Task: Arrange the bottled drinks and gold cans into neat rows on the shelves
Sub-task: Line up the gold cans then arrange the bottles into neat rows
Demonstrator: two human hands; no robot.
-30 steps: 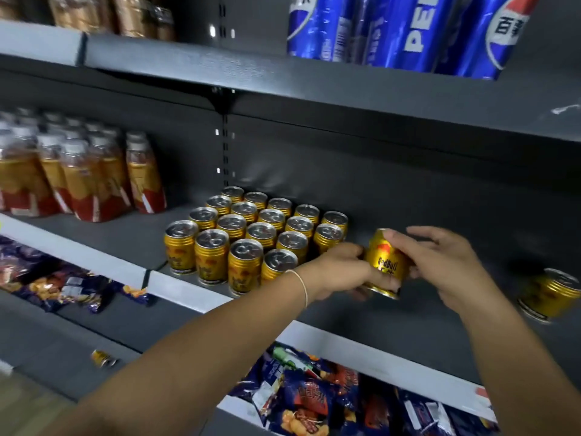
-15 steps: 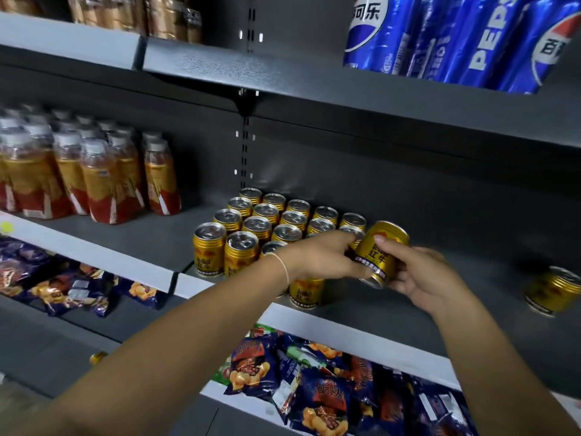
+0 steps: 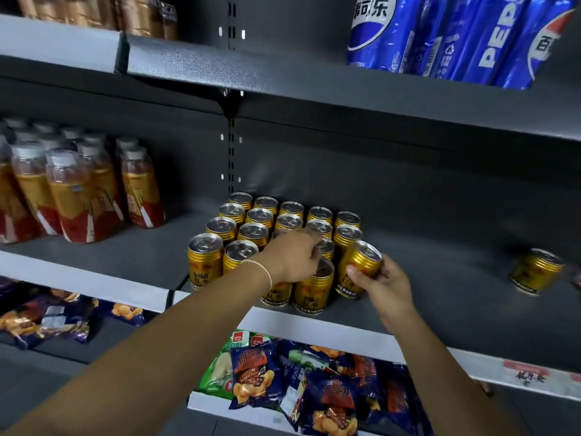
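On the middle shelf (image 3: 440, 278), I see the right hand (image 3: 382, 284) with thumb and fingers wrapped round a gold can (image 3: 358, 269), tilted at the right end of the front row. The left hand (image 3: 292, 256) rests on top of the block of gold cans (image 3: 261, 218), fingers bent down over one; I cannot tell whether they grip it. A lone can (image 3: 536, 270) leans well apart to the right. Bottled drinks (image 3: 78, 190) stand grouped at far left. Snack bags (image 3: 298, 382) lie on the shelf below.
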